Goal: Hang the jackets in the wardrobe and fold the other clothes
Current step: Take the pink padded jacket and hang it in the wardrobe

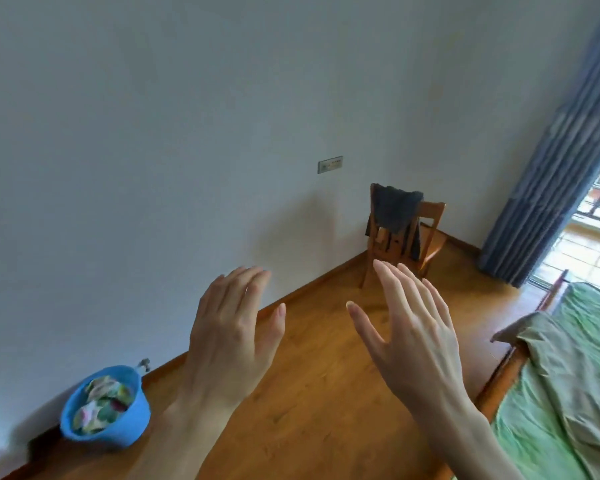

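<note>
Dark grey garment point(395, 211): draped over the back of a brown wooden chair point(430, 233) standing in the corner by the pale wall.
Left hand point(229, 336): raised over the wooden floor point(326, 393), fingers point(246, 289) straight and spread, holding nothing.
Right hand point(413, 332): raised beside it, fingers extended, empty.
Blue plastic basin point(132, 422): on the floor by the wall, holding crumpled colourful cloth point(101, 403).
Bed with green sheet point(568, 393): at right, below the blue curtain point(548, 168).
</note>
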`<state>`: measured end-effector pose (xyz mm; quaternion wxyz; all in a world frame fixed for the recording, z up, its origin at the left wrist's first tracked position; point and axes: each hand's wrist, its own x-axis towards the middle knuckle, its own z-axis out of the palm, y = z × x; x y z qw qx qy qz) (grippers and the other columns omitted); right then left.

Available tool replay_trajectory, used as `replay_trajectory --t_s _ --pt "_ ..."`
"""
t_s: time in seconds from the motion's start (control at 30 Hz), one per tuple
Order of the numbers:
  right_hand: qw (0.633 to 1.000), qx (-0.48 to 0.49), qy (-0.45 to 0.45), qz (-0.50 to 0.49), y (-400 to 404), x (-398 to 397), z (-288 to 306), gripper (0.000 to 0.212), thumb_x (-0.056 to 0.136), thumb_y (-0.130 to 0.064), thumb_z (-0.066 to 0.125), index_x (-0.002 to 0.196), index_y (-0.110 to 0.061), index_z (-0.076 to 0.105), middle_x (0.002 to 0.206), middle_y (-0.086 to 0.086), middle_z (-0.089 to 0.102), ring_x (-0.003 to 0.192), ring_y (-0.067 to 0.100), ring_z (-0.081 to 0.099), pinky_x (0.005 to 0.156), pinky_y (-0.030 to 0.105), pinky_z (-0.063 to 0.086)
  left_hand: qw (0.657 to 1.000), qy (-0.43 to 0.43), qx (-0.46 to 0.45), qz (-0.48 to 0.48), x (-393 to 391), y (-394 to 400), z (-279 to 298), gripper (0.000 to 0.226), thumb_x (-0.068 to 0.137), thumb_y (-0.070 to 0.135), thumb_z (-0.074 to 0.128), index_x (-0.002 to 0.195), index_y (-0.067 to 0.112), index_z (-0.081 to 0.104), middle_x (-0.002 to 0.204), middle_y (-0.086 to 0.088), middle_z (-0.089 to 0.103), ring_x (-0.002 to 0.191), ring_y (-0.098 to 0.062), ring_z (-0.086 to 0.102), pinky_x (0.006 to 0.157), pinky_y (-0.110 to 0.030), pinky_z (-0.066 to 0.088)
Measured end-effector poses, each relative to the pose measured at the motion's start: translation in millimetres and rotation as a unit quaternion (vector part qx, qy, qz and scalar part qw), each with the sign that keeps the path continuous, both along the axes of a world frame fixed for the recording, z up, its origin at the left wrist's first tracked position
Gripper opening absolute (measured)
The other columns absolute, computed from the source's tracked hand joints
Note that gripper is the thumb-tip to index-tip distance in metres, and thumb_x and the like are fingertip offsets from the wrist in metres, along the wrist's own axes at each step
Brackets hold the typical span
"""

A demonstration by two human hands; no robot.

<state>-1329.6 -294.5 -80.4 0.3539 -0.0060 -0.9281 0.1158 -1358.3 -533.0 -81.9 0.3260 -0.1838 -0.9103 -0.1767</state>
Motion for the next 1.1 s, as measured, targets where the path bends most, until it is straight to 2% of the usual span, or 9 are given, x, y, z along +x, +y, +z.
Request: replay_trajectory --t_s 0.2,0.4,0.57,0.73,0.83,0.9,1.03,1.1 --pt "0.996 -0.003 0.003 -0.086 -14.3 -81.4 3.5 0.066 0.098 -0.061 0.052 0.145 -0.016 0.058 0.148 0.006 0.06 0.141 0.028 0.052 0.119 0.052 0.037 0.996 -0.011 0.003 -0.094 -123.2 -8.3 7.7 0.063 0.107 0.061 0.032 0.14 0.017 0.062 0.142 -0.005 0.064 0.133 -0.026 0.059 0.108 -0.046 0.052" --pt "0.987 -0.006 0.011 -0.158 -35.2 -157.5 12.5 0.062 0.099 -0.061 0.051 0.142 -0.017 0.061 0.147 0.004 0.06 0.142 0.028 0.052 0.12 0.052 0.037 0.983 -0.005 -0.015 -0.182 -228.0 -19.4 24.8 0.063 0.106 0.06 0.033 0.14 0.016 0.062 0.143 -0.006 0.064 0.133 -0.026 0.059 0.109 -0.046 0.052" --pt "0.979 -0.019 0.001 -0.205 -24.5 -190.8 16.0 0.062 0.101 -0.062 0.048 0.144 -0.02 0.058 0.149 0.002 0.059 0.142 0.026 0.052 0.117 0.053 0.042 0.972 0.004 -0.016 -0.234 -297.0 -5.4 30.8 0.058 0.102 0.054 0.044 0.139 0.014 0.064 0.143 -0.008 0.064 0.132 -0.029 0.059 0.11 -0.042 0.046" --pt "0.959 -0.037 -0.032 -0.28 16.5 -185.3 8.5 0.062 0.102 -0.063 0.044 0.147 -0.022 0.053 0.152 -0.001 0.056 0.143 0.021 0.05 0.118 0.049 0.043 0.95 -0.033 0.007 -0.31 -326.1 69.9 17.1 0.058 0.103 0.055 0.041 0.139 0.016 0.062 0.143 -0.007 0.063 0.133 -0.028 0.058 0.109 -0.043 0.046" --pt "0.943 -0.037 -0.047 -0.328 50.3 -178.7 0.5 0.062 0.102 -0.063 0.044 0.148 -0.023 0.052 0.151 -0.002 0.055 0.143 0.018 0.048 0.126 0.032 0.021 0.932 -0.056 0.005 -0.357 -337.5 125.1 4.4 0.063 0.104 0.061 0.033 0.141 0.019 0.061 0.146 -0.004 0.062 0.137 -0.027 0.055 0.113 -0.049 0.046" --pt "0.932 -0.043 -0.052 -0.356 74.8 -177.3 -4.7 0.061 0.102 -0.063 0.043 0.148 -0.022 0.051 0.151 -0.002 0.055 0.143 0.017 0.047 0.122 0.025 0.012 0.921 -0.059 0.003 -0.385 -346.7 162.4 -3.6 0.064 0.104 0.063 0.033 0.142 0.02 0.061 0.147 -0.003 0.061 0.138 -0.026 0.055 0.113 -0.054 0.047" --pt "0.915 -0.072 -0.044 -0.394 135.4 -186.4 -17.5 0.062 0.102 -0.063 0.041 0.149 -0.023 0.05 0.149 -0.002 0.057 0.14 0.017 0.049 0.12 0.039 0.034 0.906 -0.056 -0.003 -0.419 -367.9 248.1 -13.4 0.064 0.104 0.063 0.034 0.14 0.02 0.063 0.146 -0.003 0.062 0.136 -0.027 0.057 0.111 -0.056 0.049" --pt "0.908 -0.083 -0.045 -0.408 171.2 -196.1 -21.1 0.061 0.103 -0.062 0.043 0.15 -0.023 0.049 0.148 -0.003 0.057 0.14 0.016 0.049 0.12 0.039 0.034 0.901 -0.056 -0.009 -0.431 -378.9 294.6 -14.7 0.064 0.104 0.064 0.033 0.141 0.021 0.062 0.146 -0.002 0.062 0.137 -0.026 0.057 0.112 -0.054 0.048"
